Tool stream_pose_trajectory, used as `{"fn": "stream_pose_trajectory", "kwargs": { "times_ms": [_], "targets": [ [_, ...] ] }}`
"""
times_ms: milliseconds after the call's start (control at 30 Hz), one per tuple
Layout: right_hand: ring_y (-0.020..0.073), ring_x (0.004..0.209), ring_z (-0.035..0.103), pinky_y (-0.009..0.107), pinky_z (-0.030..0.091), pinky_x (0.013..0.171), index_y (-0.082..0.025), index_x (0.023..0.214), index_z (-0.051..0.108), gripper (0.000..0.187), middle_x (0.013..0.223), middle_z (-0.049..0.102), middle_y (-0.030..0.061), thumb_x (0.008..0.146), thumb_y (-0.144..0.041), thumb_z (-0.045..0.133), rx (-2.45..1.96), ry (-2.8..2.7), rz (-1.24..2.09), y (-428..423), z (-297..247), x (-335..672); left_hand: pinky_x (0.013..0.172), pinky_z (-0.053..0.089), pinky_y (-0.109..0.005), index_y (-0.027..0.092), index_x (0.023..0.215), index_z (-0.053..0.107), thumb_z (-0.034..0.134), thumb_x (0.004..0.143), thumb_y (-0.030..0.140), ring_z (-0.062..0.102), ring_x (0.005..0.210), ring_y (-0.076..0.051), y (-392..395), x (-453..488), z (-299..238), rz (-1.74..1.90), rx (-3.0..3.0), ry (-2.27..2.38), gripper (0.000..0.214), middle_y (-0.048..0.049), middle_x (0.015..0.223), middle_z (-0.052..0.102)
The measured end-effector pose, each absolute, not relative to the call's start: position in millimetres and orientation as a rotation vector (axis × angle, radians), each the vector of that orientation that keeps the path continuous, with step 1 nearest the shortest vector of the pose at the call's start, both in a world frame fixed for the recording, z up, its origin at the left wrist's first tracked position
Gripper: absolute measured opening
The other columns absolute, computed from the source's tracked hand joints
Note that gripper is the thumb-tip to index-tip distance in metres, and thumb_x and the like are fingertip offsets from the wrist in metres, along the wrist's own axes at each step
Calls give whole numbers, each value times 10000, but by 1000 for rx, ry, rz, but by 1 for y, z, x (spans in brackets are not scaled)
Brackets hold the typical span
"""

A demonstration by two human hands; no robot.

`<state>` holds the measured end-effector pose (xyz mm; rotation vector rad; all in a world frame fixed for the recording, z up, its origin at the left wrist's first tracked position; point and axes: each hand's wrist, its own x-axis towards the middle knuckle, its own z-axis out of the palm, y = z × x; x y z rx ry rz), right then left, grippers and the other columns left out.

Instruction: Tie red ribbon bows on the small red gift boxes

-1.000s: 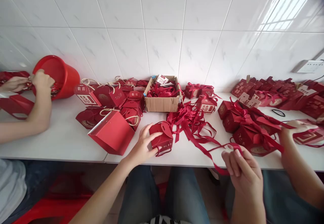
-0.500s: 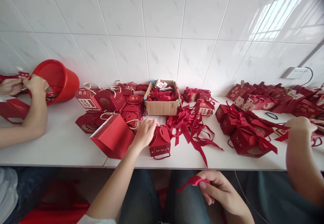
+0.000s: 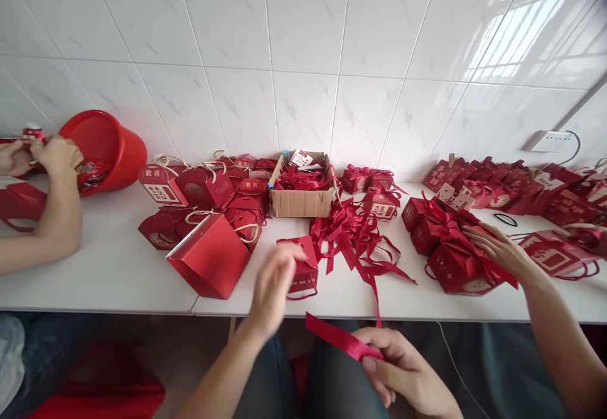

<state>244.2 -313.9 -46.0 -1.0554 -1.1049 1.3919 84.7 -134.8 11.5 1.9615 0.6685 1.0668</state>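
My right hand [image 3: 403, 371], low over my lap, pinches a red satin ribbon [image 3: 336, 338] between thumb and fingers. One free end of the ribbon points up and left. My left hand [image 3: 275, 289] is in the air just in front of a small red gift box [image 3: 306, 267] and hides its left part. Its fingers are loosely apart, slightly blurred, with nothing seen in them. The gift box stands near the table's front edge, a cord handle hanging at its front. A pile of red ribbons [image 3: 351, 236] lies right of it, one strand hanging over the edge.
A larger red box [image 3: 213, 258] and several rope-handled boxes [image 3: 203, 185] stand left. Behind is a cardboard box [image 3: 303, 204] of ribbons. A co-worker's hand [image 3: 497, 248] rests on ribboned boxes [image 3: 462, 270] at right. Another person's hands [image 3: 57, 153] work by a red bucket [image 3: 114, 153].
My left hand has come off the top of the small gift box and moved down toward me. The ribbon end in my right hand now reaches further left. The right co-worker's hand moved onto the boxes.
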Motion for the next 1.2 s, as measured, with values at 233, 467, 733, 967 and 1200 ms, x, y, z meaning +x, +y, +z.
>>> {"fn": "stream_pose_trajectory", "kwargs": {
  "times_ms": [233,467,733,967,1200],
  "targets": [
    [51,411,444,150,357,415,-100,979,650,332,511,510,-17,898,-399,529,-1069,-1307,1484,-296,-46,228,538,277,-219,163,645,461,559,790,552,365,579,-95,-212,60,-25,226,1655,654,427,48,585,358],
    [62,446,455,174,352,449,-137,695,557,309,547,524,0,869,-392,570,-1022,-1158,1507,-298,-62,250,508,165,-240,174,597,371,593,788,496,231,528,-71,-178,32,-33,442,1290,630,435,59,560,315],
    [234,903,534,345,438,677,-163,463,386,458,981,592,85,727,-443,636,-501,-995,1082,-300,-61,278,502,122,-244,169,575,389,669,726,467,140,504,-60,-166,23,-36,523,1110,701,437,76,551,228],
    [67,367,219,282,381,530,-275,553,580,238,404,373,-80,704,-417,697,-175,-503,870,-286,-48,281,518,158,-246,150,601,479,644,722,538,275,512,-66,-181,23,-53,283,1206,775,439,43,549,403],
    [96,510,475,295,406,541,-354,768,700,98,831,674,-28,773,-362,602,-531,-550,594,-289,-12,300,500,157,-240,146,609,480,668,688,533,287,479,-51,-210,47,-83,146,1088,674,437,23,587,502]
  ]
}}
